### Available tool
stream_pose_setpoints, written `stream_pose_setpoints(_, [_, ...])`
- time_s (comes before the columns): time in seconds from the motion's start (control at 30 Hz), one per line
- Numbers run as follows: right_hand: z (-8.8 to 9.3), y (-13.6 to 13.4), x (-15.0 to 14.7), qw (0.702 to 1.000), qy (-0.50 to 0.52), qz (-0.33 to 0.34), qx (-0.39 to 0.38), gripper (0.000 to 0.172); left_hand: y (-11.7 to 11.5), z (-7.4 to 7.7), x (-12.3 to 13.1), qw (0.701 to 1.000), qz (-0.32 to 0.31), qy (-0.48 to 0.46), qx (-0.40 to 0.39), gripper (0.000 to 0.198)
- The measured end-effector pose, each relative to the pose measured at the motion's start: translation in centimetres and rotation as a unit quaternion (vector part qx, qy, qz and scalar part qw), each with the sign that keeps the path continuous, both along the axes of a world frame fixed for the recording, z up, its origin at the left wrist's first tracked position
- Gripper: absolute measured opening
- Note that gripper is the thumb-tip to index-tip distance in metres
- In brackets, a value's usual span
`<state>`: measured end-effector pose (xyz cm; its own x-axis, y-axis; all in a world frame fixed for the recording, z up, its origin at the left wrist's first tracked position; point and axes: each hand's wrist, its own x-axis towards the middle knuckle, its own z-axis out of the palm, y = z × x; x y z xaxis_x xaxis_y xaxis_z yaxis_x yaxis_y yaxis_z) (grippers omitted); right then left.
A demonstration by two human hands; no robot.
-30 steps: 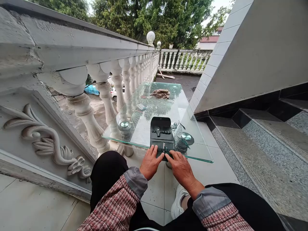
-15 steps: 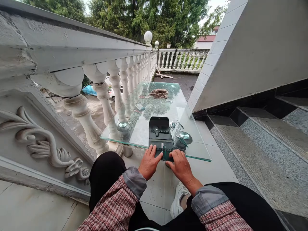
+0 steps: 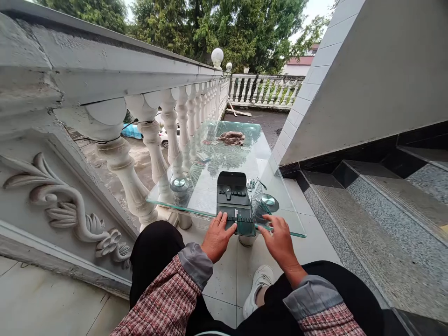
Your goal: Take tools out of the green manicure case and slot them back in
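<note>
A black tool case (image 3: 232, 180) lies unfolded near the front edge of the glass table, with a row of elastic loops along its lower flap and a small light-coloured tool (image 3: 236, 213) in them. My left hand (image 3: 217, 235) rests on the flap's left front corner, fingers stretched out. To the right of the case, my right hand (image 3: 279, 238) is held off it with thumb and fingers apart, nothing between them. Beyond that hand lie several thin metal tools (image 3: 263, 205) in a bunch. Further back sit small silvery pieces (image 3: 251, 184), too small to name.
The glass table (image 3: 196, 196) has a crumpled brown cloth (image 3: 231, 137) at its far end and a small flat packet (image 3: 203, 157) on the left. A white balustrade (image 3: 152, 144) runs along the left. Stone steps (image 3: 385, 205) rise on the right.
My right hand has let go of the flap's right side and moved right, its fingers opening. My left hand stays on the case.
</note>
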<state>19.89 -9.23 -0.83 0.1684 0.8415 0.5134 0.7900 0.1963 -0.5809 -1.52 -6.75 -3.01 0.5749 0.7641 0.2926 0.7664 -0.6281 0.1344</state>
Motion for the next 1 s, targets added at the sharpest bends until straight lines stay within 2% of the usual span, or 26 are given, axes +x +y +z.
stream_pose_setpoints(0.1, [0.1,0.4,2.3,0.996,0.069,-0.039,-0.04,0.034,0.1,0.3,-0.4,1.0,0.003,-0.004,-0.005,0.054])
stream_pose_setpoints(0.17, [0.8,1.0,3.8,0.994,0.08,-0.056,-0.057,0.038,0.2,0.6,-0.8,1.0,0.005,-0.005,-0.007,0.055])
stream_pose_setpoints(0.33, [2.3,4.4,5.9,0.994,0.059,-0.032,-0.083,0.03,0.6,1.0,-1.5,1.0,-0.003,-0.001,-0.016,0.059])
stream_pose_setpoints(0.47, [0.9,7.2,5.2,0.994,0.044,-0.015,-0.096,0.021,1.0,0.9,-1.7,1.0,-0.014,0.002,-0.019,0.063])
stream_pose_setpoints(0.63, [-1.0,8.6,4.1,0.997,0.024,-0.036,-0.057,0.025,1.3,0.5,-2.2,1.0,-0.017,0.006,-0.011,0.068])
stream_pose_setpoints(0.8, [-0.4,9.1,3.9,0.999,-0.002,-0.039,-0.027,0.026,1.3,0.3,-2.7,1.0,-0.005,0.016,0.006,0.069])
stream_pose_setpoints(1.0, [0.6,9.8,1.7,0.996,-0.04,0.006,-0.076,0.024,1.1,0.3,-2.6,1.0,0.0,0.024,0.009,0.063])
